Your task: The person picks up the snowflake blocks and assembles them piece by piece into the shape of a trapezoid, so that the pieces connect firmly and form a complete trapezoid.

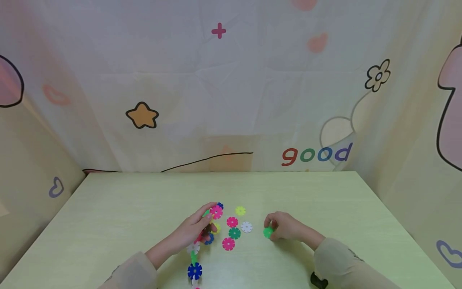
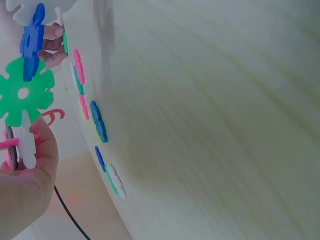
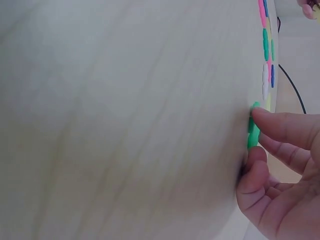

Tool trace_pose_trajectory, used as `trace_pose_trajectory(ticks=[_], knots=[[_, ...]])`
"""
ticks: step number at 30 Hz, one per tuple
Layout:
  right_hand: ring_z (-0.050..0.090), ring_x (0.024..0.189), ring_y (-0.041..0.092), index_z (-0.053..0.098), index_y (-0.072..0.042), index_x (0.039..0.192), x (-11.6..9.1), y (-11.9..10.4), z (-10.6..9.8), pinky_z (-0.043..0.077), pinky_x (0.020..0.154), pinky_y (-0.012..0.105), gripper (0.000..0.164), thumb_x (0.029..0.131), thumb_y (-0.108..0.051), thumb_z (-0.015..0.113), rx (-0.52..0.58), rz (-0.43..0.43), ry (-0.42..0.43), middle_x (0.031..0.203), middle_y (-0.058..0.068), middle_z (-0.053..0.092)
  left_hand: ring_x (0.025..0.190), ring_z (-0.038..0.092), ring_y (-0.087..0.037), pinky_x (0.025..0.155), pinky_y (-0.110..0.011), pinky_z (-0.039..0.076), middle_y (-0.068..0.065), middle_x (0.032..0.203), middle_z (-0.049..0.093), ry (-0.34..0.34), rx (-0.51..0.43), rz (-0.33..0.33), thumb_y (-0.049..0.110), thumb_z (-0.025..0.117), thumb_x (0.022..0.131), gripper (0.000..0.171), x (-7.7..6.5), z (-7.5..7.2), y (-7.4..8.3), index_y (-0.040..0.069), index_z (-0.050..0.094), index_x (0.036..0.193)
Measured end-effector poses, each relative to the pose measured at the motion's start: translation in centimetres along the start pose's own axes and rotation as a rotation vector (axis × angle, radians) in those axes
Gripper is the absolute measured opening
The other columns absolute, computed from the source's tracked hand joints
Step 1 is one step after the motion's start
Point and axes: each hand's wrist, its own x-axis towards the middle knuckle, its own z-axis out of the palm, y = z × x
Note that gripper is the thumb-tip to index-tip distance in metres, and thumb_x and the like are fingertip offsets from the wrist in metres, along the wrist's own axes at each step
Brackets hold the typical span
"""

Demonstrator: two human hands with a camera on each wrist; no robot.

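Note:
My left hand [image 1: 191, 229] grips a chain of interlocked plastic snowflake discs [image 1: 195, 271], which hangs down toward the table's near side. A pink disc [image 1: 216, 212] shows at the fingertips. In the left wrist view, a green disc [image 2: 42, 92] and a blue disc [image 2: 33, 45] of that chain stand out beyond the hand. On the right, my right hand [image 1: 288, 226] pinches a light green disc [image 1: 268, 232] between thumb and fingers, low over the table. The right wrist view shows this green disc [image 3: 254, 131] edge-on, with the thumb on its upper part.
Between the hands lie loose discs: yellow [image 1: 240, 210], white [image 1: 247, 227], dark green [image 1: 234, 233] and two pink ones [image 1: 228, 243]. More discs lie beneath the left hand. A black object [image 1: 319, 280] is by the right sleeve. A printed curtain [image 1: 231, 100] borders the table [image 1: 361, 241].

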Motion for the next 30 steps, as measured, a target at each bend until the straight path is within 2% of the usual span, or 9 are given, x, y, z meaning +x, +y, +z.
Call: trace_pose_trajectory(ticks=[10,19,22,24,27,30], knots=[[0.044,0.075,0.017,0.057,-0.01,0.083,-0.1,0.1,-0.1,0.041,0.065,0.028,0.025,0.067,0.002,0.072,0.004,-0.028,0.0,0.079,0.004,0.051,0.064,0.051,-0.015,0.062,-0.022,0.046,-0.02,0.097,0.057,-0.016,-0.006,-0.012,0.037,0.036,0.094,0.046,-0.1,0.1,0.1,0.03,0.025,0.138],[0.044,0.073,0.017,0.058,-0.01,0.086,0.0,-0.1,-0.1,0.04,0.061,0.027,0.021,0.071,-0.003,0.07,0.021,-0.042,0.006,0.079,0.004,0.051,0.063,0.05,-0.014,0.06,-0.022,0.044,-0.017,0.093,0.058,-0.007,0.002,-0.008,0.039,0.036,0.093,0.05,-0.2,0.3,0.2,0.028,0.022,0.14],[0.046,0.07,0.016,0.059,-0.009,0.093,0.1,-1.0,-0.2,0.042,0.059,0.027,0.019,0.077,-0.014,0.067,0.12,-0.062,0.015,0.08,0.003,0.052,0.063,0.05,-0.014,0.06,-0.022,0.045,-0.016,0.092,0.059,-0.007,0.0,-0.014,0.039,0.036,0.093,0.053,-0.2,0.6,0.2,0.025,0.019,0.141],[0.05,0.068,0.019,0.059,-0.005,0.099,0.1,-2.0,-0.3,0.044,0.058,0.027,0.026,0.08,-0.022,0.064,0.224,-0.104,0.002,0.083,0.006,0.054,0.063,0.05,-0.014,0.061,-0.023,0.044,-0.015,0.092,0.06,-0.013,0.003,-0.02,0.039,0.036,0.093,0.055,-0.1,0.9,0.2,0.022,0.017,0.142],[0.056,0.066,0.02,0.055,0.0,0.108,0.0,-3.5,-0.4,0.048,0.059,0.028,0.039,0.084,-0.03,0.059,0.378,-0.17,-0.051,0.092,0.016,0.058,0.065,0.05,-0.014,0.061,-0.024,0.043,-0.013,0.09,0.06,-0.026,0.013,-0.022,0.039,0.036,0.094,0.055,-0.1,1.3,0.4,0.019,0.017,0.142],[0.058,0.066,0.019,0.052,0.002,0.113,0.1,-4.8,-0.2,0.05,0.061,0.028,0.044,0.085,-0.031,0.057,0.485,-0.192,-0.108,0.098,0.023,0.057,0.066,0.05,-0.014,0.062,-0.024,0.043,-0.013,0.089,0.06,-0.049,0.017,-0.017,0.039,0.036,0.093,0.055,0.0,1.8,0.6,0.018,0.02,0.141]])
